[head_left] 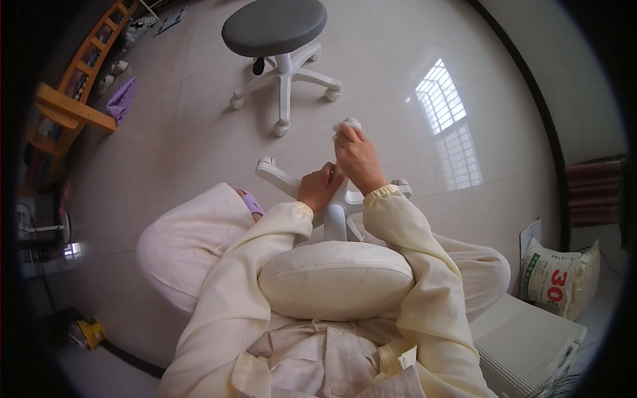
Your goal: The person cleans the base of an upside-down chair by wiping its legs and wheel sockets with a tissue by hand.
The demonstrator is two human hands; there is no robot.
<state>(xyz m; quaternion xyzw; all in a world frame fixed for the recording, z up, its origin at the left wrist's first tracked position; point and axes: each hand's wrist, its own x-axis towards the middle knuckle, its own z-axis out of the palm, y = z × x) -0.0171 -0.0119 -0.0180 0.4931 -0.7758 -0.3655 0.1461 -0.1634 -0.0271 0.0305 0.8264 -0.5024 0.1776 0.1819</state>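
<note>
A cream-white swivel stool lies tipped over in front of me, its round padded seat (335, 282) against my lap and its white base (336, 222) pointing away. My right hand (358, 159) closes around a white caster (349, 123) at the far end of one leg. Whether a pale wipe is also between those fingers, I cannot tell. Beside it, my left hand (318, 187) is closed on the same leg, nearer the hub; its fingertips are partly hidden. Another caster (266, 162) sticks out to the left, and one (401, 188) shows beyond my right wrist.
A grey-topped stool (275, 30) stands upright on the shiny tiled floor (192, 132) ahead. Wooden furniture (79, 113) and a purple bag-like thing (121, 101) are at far left. A plastic sack (557, 275) and a white ribbed box (524, 345) sit at right.
</note>
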